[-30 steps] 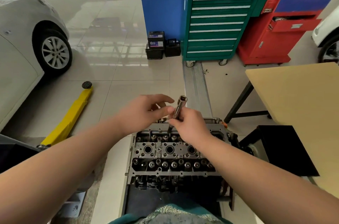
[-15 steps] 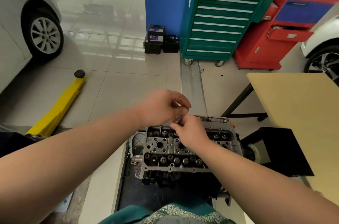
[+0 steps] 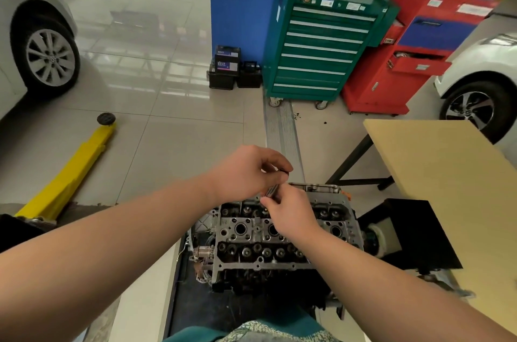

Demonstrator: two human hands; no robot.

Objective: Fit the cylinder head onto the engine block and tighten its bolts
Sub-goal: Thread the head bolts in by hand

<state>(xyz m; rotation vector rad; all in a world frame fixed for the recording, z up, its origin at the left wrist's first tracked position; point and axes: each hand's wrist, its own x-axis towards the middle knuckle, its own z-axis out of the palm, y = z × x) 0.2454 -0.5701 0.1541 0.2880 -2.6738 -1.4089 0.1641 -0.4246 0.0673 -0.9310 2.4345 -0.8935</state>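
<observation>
Directly below me the cylinder head (image 3: 279, 232) sits on the engine block (image 3: 268, 285), valve side up, with its row of round bores facing the camera. Both of my hands meet just above its far edge.

Left hand (image 3: 249, 173): fingers curled, thumb and fingertips closed on the upper end of a slim metal socket tool (image 3: 270, 191). Right hand (image 3: 291, 215): fingers pinch the lower part of the same tool, knuckles over the far row of the head. The tool is tilted, and only a short ribbed stretch shows between the two hands. I cannot tell whether its lower tip touches a bolt; the right hand hides that spot.

Around the work:
- Engine rests on a dark stand (image 3: 195, 308) at the near centre.
- Tan tabletop (image 3: 447, 187) to my right, on black legs, with a black box (image 3: 414, 232) beside the engine under it.
- Yellow jack handle (image 3: 72, 171) lies on the tiled floor (image 3: 167, 131) to the left.
- Green drawer cabinet (image 3: 321, 42) against a blue wall panel (image 3: 237, 6); red cabinet (image 3: 405, 61) just beside it, one drawer partly out.
- Two car batteries (image 3: 227, 67) stand stacked at the foot of the blue panel.
- Silver car wheel (image 3: 50, 57) far left, white car (image 3: 481, 81) far right.
</observation>
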